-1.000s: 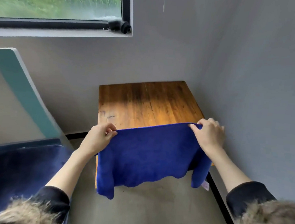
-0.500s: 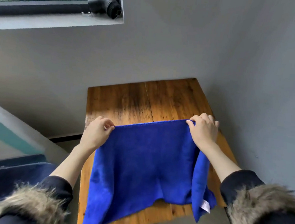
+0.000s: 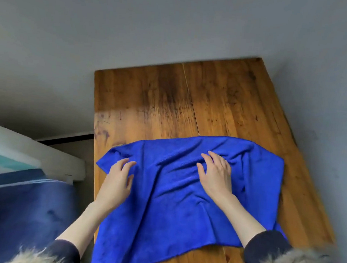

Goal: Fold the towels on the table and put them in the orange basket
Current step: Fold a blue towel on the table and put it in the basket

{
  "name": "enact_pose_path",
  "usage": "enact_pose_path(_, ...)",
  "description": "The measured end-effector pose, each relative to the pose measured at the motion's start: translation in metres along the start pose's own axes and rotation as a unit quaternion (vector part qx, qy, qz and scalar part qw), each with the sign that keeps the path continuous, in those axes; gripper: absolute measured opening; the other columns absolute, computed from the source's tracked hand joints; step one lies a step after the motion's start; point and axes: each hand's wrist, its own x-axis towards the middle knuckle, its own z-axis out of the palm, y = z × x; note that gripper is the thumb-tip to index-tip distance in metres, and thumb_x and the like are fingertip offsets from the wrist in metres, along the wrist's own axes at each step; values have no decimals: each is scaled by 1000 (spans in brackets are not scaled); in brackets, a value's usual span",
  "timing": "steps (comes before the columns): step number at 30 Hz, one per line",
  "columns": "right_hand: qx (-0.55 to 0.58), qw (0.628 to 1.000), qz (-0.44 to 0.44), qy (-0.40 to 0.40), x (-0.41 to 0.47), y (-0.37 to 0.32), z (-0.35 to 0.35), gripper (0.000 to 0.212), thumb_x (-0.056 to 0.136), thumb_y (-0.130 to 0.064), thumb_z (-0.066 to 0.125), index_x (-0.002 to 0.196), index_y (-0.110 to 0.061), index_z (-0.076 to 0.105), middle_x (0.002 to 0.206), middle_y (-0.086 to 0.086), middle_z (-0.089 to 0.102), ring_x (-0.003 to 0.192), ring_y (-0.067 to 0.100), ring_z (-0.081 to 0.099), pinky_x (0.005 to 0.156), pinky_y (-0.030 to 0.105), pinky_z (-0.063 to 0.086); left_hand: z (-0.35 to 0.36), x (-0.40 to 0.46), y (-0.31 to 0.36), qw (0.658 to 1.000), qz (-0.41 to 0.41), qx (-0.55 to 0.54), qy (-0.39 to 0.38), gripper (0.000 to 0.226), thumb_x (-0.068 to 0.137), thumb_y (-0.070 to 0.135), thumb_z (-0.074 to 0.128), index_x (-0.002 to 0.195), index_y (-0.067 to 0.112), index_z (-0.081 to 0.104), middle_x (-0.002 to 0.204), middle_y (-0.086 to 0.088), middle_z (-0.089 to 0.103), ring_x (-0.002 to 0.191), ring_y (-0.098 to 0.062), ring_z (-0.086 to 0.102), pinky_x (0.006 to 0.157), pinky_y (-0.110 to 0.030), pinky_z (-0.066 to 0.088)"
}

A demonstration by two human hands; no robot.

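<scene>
Head view — blue towel (image 3: 183,205) laid rumpled on the wooden table (image 3: 171,101).
Corners pinched a second ago were released — left hand (image 3: 116,182) and right hand (image 3: 216,174) were pressed flat, fingers spread.

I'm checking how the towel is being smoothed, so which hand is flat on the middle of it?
The right hand, fingers spread flat on the blue towel near its middle. The left hand rests at the towel's left edge.
</scene>
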Motion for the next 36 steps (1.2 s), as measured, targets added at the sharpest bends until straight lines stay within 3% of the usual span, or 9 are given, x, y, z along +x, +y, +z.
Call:
enact_pose_path(3, -35, 999, -14, -25, -7, -32, 37, 51, 96, -44, 37, 142, -22, 34, 155, 2, 20, 143, 18, 11, 114, 45, 2, 17, 0, -15, 998, 40, 43, 19, 46, 91, 10, 54, 135, 1, 43, 147, -20, 33, 138, -38, 26, 111, -43, 26)
enact_pose_path(6, -53, 998, -40, -18, -3, -60, 65, 58, 93, -49, 40, 145, -23, 29, 156, 3, 14, 145, 19, 5, 113, 52, -4, 25, 6, -32, 993, 63, 102, 8, 59, 92, 37, 51, 142, 10, 36, 152, -12, 24, 142, -34, 15, 114, -44, 18)
enact_pose_path(10, -64, 997, -21, -32, 2, -84, 92, 63, 93, -54, 34, 147, -25, 21, 158, 1, 3, 145, 21, -2, 113, 54, -3, 14, 17, -63, 986, 91, 143, 11, 69, 84, 58, 34, 141, 19, 39, 151, -8, 28, 141, -32, 22, 112, -45, 22)
enact_pose_path(15, -88, 996, -18, -7, -2, -88, 107, 66, 91, -53, 41, 147, -25, 21, 157, 1, 5, 145, 25, 2, 112, 55, -4, -9, 32, -88, 975, 135, 81, 155, 33, 90, 26, 44, 112, 13, 64, 121, -10, 58, 112, -32, 54, 85, -41, 39)
enact_pose_path(18, -88, 996, -15, 12, -2, -90, 109, 64, 91, -54, 38, 145, -22, 29, 156, 4, 16, 143, 28, 13, 112, 58, 3, -24, 51, -96, 974, -10, -8, 224, 31, 89, 11, 52, 119, 10, 57, 119, -14, 53, 106, -34, 46, 85, -42, 36)
enact_pose_path(20, -94, 995, -12, 21, -3, -92, 111, 64, 89, -55, 30, 144, -20, 33, 154, 6, 22, 142, 30, 17, 111, 60, 8, -31, 65, -103, 970, -123, -64, 198, 38, 89, 20, 58, 125, 8, 52, 121, -16, 50, 111, -33, 42, 93, -40, 34)
enact_pose_path(23, -99, 994, -12, 35, -3, -91, 114, 64, 89, -54, 28, 142, -20, 36, 153, 7, 26, 141, 31, 22, 110, 61, 11, -35, 77, -112, 958, -183, -154, 156, 20, 88, 24, 58, 103, 10, 60, 104, -7, 61, 105, -28, 51, 85, -29, 37)
enact_pose_path(29, -98, 994, -19, 52, -3, -91, 118, 64, 88, -53, 32, 141, -19, 38, 152, 7, 27, 140, 31, 24, 109, 61, 13, -53, 95, -122, 966, -114, -120, 199, 5, 87, 14, 57, 87, 11, 60, 89, -3, 52, 89, -26, 52, 74, -19, 30)
enact_pose_path(36, -82, 993, -25, 75, 5, -99, 102, 62, 86, -55, 35, 133, -18, 51, 147, 13, 37, 135, 33, 34, 106, 65, 15, -72, 114, -121, 977, -76, -33, 196, 26, 88, 6, 49, 112, 7, 59, 111, -19, 50, 104, -36, 51, 90, -46, 41)
